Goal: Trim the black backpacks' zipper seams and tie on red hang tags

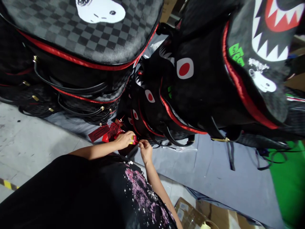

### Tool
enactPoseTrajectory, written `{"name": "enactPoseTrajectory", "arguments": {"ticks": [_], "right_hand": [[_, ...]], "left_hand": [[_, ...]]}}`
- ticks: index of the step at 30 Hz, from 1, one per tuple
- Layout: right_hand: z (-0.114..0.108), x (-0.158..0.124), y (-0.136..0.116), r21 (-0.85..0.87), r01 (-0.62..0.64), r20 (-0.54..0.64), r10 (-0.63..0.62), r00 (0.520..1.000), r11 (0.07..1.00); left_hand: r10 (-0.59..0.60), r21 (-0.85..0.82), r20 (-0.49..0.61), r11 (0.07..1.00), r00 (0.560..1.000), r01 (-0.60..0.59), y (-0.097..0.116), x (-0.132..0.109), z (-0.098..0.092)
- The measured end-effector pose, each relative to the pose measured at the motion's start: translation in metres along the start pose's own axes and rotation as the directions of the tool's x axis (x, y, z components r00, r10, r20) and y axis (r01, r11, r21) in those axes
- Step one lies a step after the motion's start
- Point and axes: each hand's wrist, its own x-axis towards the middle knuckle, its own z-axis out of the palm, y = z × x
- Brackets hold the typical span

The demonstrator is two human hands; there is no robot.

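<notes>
My left hand (124,140) is closed around a small red tag (134,139), with more red tags (107,132) lying just beyond it. My right hand (145,149) pinches a thin cord or loop right beside that tag; what exactly it grips is too small to make out. Both hands meet at the foot of a row of black bags (152,108) with shark-mouth prints, red eyes and red piping.
A pile of black checkered bags (83,38) with gold hardware fills the upper left. More shark-print bags (257,57) loom at the right. A grey sheet (214,171) covers the floor, green material (288,184) lies at the right, cardboard boxes (190,216) sit below.
</notes>
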Motion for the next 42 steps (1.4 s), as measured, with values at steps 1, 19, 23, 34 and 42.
{"name": "enactPoseTrajectory", "arguments": {"ticks": [1, 19, 23, 34, 42], "right_hand": [[-0.004, -0.002, -0.005, -0.032, 0.019, -0.017, -0.019, 1.0, 0.999], [0.045, 0.027, -0.06, -0.058, 0.326, 0.432, -0.27, 0.86, 0.944], [0.065, 0.046, -0.059, -0.021, 0.292, 0.494, -0.244, 0.835, 0.956], [0.068, 0.056, -0.04, -0.027, 0.157, 0.388, -0.134, 0.912, 0.987], [0.031, 0.033, -0.071, -0.069, 0.173, 0.31, -0.144, 0.94, 0.982]], "left_hand": [[-0.068, -0.006, -0.056, 0.998, 0.996, 0.067, -0.008, -0.006, -0.005], [-0.36, -0.121, 0.018, 0.925, 0.933, 0.36, -0.035, -0.007, -0.013], [-0.352, -0.078, 0.085, 0.93, 0.932, 0.359, -0.033, -0.008, -0.016], [-0.241, 0.02, 0.259, 0.97, 0.935, 0.244, -0.022, -0.014, -0.057], [-0.175, 0.13, 0.149, 0.979, 0.973, 0.156, -0.024, -0.022, -0.097]]}}
